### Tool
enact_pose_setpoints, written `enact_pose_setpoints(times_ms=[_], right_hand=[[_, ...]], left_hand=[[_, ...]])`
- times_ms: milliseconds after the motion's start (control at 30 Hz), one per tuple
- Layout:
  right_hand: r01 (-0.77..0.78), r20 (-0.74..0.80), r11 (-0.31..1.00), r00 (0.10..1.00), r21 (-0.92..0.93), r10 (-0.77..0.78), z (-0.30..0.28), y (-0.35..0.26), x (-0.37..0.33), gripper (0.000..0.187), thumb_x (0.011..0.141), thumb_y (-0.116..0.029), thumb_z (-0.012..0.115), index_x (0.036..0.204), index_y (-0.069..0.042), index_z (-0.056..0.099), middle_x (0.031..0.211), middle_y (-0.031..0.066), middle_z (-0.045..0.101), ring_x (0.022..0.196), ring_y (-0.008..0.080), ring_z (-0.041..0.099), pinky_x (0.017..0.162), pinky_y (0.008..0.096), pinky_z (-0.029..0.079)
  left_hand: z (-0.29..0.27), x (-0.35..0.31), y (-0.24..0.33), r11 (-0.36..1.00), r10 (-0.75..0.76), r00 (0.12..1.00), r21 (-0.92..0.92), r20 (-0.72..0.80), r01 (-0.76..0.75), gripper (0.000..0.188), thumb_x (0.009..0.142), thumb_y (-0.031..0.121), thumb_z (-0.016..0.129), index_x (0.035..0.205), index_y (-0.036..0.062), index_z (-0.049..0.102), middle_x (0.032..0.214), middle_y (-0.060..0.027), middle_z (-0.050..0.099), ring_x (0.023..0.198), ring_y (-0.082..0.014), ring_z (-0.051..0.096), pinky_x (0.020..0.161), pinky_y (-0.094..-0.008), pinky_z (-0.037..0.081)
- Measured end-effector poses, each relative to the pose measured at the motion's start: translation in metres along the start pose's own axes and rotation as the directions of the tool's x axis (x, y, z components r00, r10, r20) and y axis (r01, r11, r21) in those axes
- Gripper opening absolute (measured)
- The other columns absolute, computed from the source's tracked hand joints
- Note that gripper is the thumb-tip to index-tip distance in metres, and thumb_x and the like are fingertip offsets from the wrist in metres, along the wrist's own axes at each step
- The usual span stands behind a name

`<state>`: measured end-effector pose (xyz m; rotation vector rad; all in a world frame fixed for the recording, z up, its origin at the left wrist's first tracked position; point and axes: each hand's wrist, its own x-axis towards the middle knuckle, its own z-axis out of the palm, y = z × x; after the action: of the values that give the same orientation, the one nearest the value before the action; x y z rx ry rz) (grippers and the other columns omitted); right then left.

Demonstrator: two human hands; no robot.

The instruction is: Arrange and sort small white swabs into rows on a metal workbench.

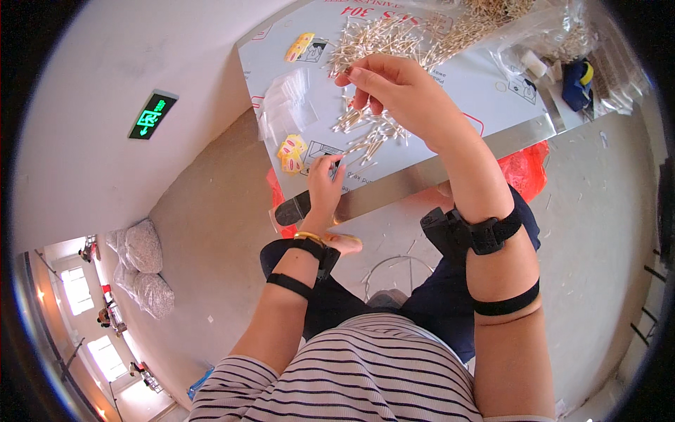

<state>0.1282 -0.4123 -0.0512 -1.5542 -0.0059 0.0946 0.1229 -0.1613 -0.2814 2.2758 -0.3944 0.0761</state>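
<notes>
Over the far pile of cotton swabs (376, 41), my right hand (401, 88) hovers with thumb and index finger pinched together. Whatever lies in that pinch is too small to make out. Lower down, at the near edge of the table, my left hand (325, 186) has its fingers bent in, the tips closed on the ends of a few loose swabs (370, 144). A smaller heap of swabs (351, 119) lies between the two hands. Yellow printed cards (291, 153) sit just left of my left hand, and clear plastic bags (285, 105) lie beyond them.
The metal-edged table (443, 174) carries another yellow card (300, 46) at the far left. At the right are a large clear bag (562, 35) and a dark blue tape dispenser (578, 84). Red plastic (524, 169) hangs below the table; stuffed sacks (144, 267) stand by the wall.
</notes>
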Motion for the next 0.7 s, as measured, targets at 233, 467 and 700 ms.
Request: enact_pose_setpoints(times_ms=[233,467,700], right_hand=[[0.003,-0.012,1.0,1.0,0.014,-0.003,-0.001,0.0,0.0,0.025,0.102,-0.022,0.054,0.104,-0.002,0.069,0.096,0.0013,0.071,0.074,0.0063,0.052,0.069,0.0223,0.044],[0.005,-0.015,1.0,1.0,0.026,-0.005,-0.004,0.001,0.002,0.026,0.103,-0.023,0.056,0.107,-0.002,0.07,0.089,0.0007,0.069,0.071,0.0063,0.051,0.066,0.0222,0.044],[0.013,-0.047,1.0,0.999,0.023,-0.012,-0.003,0.005,0.002,0.026,0.103,-0.023,0.057,0.107,-0.003,0.071,0.084,0.0,0.067,0.069,0.0061,0.049,0.064,0.0221,0.043]], left_hand=[[0.017,0.03,0.004,0.983,0.03,0.998,0.182,-0.049,-0.021,0.019,0.081,0.021,0.078,0.095,0.0105,0.069,0.094,-0.0088,0.061,0.094,-0.0302,0.059,0.083,-0.0434,0.047],[0.028,0.047,0.003,0.96,-0.017,0.999,0.28,0.045,0.004,0.014,0.078,0.023,0.081,0.084,0.0137,0.072,0.096,-0.0042,0.061,0.098,-0.0289,0.057,0.09,-0.0436,0.043],[0.029,0.056,-0.002,0.958,-0.011,0.999,0.288,0.052,-0.004,0.012,0.079,0.025,0.08,0.084,0.0157,0.075,0.095,-0.0006,0.064,0.099,-0.0267,0.059,0.09,-0.0444,0.042]])
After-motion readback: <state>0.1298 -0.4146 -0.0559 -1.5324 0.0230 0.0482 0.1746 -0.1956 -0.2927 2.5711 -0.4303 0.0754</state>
